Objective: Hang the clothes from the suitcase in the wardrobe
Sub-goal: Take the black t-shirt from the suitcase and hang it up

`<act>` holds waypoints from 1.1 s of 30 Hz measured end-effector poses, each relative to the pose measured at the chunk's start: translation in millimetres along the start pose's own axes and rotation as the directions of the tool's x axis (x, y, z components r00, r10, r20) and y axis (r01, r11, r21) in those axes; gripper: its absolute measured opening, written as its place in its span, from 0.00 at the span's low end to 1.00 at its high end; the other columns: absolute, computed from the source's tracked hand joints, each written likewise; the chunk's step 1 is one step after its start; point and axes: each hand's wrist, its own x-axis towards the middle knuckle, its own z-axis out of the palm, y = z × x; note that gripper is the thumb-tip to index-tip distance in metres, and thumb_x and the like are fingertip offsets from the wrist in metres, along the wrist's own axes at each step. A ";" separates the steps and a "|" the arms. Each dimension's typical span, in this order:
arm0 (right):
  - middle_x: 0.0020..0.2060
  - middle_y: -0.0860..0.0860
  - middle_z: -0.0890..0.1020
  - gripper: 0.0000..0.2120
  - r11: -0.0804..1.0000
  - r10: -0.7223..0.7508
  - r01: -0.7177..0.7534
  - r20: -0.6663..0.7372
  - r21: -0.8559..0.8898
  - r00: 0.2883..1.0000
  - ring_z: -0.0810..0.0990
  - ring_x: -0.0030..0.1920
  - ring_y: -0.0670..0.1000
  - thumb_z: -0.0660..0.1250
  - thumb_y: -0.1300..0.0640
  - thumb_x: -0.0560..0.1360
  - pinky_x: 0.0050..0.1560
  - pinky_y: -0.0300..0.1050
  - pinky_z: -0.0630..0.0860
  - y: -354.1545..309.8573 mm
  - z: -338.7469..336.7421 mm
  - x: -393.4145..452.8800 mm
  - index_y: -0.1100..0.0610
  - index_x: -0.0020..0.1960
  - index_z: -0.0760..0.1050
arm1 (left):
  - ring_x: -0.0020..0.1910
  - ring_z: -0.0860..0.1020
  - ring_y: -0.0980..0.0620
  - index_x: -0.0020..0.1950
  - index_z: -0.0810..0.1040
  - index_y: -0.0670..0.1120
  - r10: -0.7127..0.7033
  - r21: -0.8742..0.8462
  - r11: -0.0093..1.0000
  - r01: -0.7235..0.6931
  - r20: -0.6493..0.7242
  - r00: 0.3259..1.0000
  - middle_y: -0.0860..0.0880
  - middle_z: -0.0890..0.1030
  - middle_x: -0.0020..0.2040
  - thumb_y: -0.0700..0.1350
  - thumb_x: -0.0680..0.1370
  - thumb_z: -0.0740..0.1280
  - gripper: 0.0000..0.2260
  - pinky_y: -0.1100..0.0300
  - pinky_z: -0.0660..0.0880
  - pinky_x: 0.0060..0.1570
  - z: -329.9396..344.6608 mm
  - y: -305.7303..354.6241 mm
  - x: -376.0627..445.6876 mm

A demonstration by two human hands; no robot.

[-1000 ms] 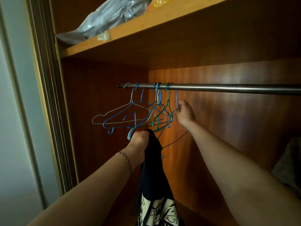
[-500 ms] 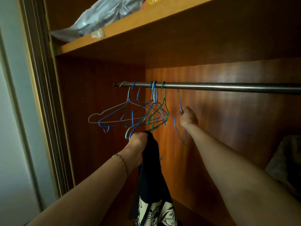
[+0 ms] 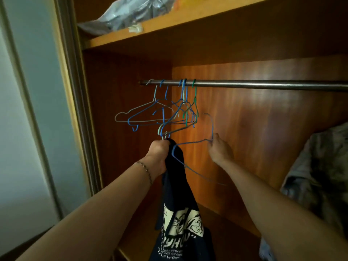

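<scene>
My left hand (image 3: 159, 153) grips the dark T-shirt (image 3: 178, 204); my right hand (image 3: 219, 147) pinches a blue wire hanger (image 3: 195, 142), clear below the rail (image 3: 263, 85).

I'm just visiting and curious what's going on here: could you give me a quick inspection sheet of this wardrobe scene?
Surface: wooden wardrobe shelf above a metal rail.
Job's things: dark navy printed T-shirt; blue wire hanger off the rail; bunch of wire hangers hanging on it.
Clutter: grey plastic bag on the shelf; pale fabric at right.
Grips: left hand grips the T-shirt; right hand holds the hanger.
Cables: nothing seen.
Surroundings: pale wall.
</scene>
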 end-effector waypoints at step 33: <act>0.29 0.44 0.75 0.11 0.649 -0.375 0.010 0.309 0.760 0.874 0.72 0.31 0.44 0.68 0.49 0.76 0.38 0.44 0.67 -223.1 99.7 -182.8 0.51 0.36 0.75 | 0.32 0.76 0.43 0.37 0.80 0.39 0.426 0.530 0.847 -0.038 -0.634 0.645 0.38 0.79 0.35 0.39 0.74 0.64 0.08 0.56 0.71 0.35 -340.3 -22.9 -78.4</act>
